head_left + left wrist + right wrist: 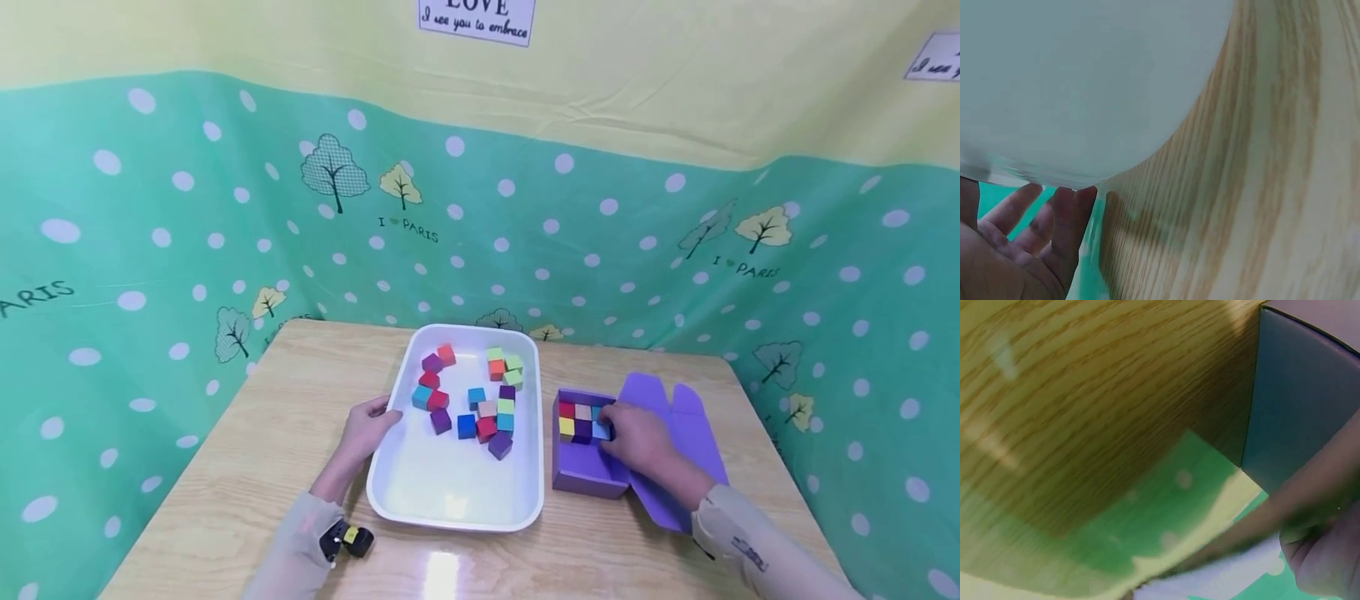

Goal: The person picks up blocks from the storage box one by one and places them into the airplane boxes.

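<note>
A white tray (455,524) holds several coloured cubes (486,427). At its left rim is my left hand (365,429), its thumb over the edge and its fingers against the outside; the left wrist view shows these fingers (1063,228) touching the tray wall (1104,125). To the right stands an open purple box (590,484) with cubes in two rows at its far end. My right hand (637,437) reaches into it and pinches a light blue cube (601,430) at the second row's right end. Its fingertips are partly hidden.
The box's purple lid (693,433) lies folded out to the right, under my right forearm. Both containers stand on a wooden table (277,400). A patterned cloth (517,233) hangs behind the table and at its sides.
</note>
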### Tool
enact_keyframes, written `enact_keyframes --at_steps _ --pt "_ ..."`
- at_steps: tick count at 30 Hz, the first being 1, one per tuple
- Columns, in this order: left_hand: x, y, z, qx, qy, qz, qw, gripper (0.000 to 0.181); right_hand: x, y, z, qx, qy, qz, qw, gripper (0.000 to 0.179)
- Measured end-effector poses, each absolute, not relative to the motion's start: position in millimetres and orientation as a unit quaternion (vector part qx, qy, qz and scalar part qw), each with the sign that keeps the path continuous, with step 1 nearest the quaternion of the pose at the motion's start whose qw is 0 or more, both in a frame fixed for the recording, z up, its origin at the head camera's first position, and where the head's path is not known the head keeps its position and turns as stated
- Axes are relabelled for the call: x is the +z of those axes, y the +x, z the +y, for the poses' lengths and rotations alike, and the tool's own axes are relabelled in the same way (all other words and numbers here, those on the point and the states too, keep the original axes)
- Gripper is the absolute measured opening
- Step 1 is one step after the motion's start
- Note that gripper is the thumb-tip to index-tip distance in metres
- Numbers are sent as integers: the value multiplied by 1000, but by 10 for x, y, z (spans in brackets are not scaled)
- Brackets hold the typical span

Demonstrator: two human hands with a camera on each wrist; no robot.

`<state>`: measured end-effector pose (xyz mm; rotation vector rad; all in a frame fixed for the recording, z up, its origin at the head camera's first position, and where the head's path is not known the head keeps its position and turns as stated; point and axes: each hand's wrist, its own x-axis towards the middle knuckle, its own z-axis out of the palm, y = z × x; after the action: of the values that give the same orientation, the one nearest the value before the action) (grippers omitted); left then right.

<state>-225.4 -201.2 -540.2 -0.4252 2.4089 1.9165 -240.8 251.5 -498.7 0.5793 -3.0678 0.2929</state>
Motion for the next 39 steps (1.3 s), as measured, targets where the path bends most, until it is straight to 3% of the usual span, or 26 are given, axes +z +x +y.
enact_keyframes --at_steps 6,12,21,27,32,39 --pt "-5392 -2256 -2001 620 -129 773 27 50 -4981 -2284 2608 86 223 -971 -1 49" --pt "-5403 -2248 -2016 612 -132 779 22 50 -4889 -2159 2640 84 234 -969 -1 43" --pt "-5394 -2254 -2017 612 -132 780 26 51 -3833 -1926 1936 156 255 -954 -13 21" --pt "-5399 -2256 -2036 613 -129 779 19 50 -3585 -2329 1313 202 265 -943 -13 24" --pt "-5413 -2248 -2037 620 -125 774 21 49 -3886 -2884 886 211 222 -950 -57 29" --pt "-5425 -2261 -2036 621 -129 773 17 49 -4361 -3373 516 246 71 -958 -132 23"
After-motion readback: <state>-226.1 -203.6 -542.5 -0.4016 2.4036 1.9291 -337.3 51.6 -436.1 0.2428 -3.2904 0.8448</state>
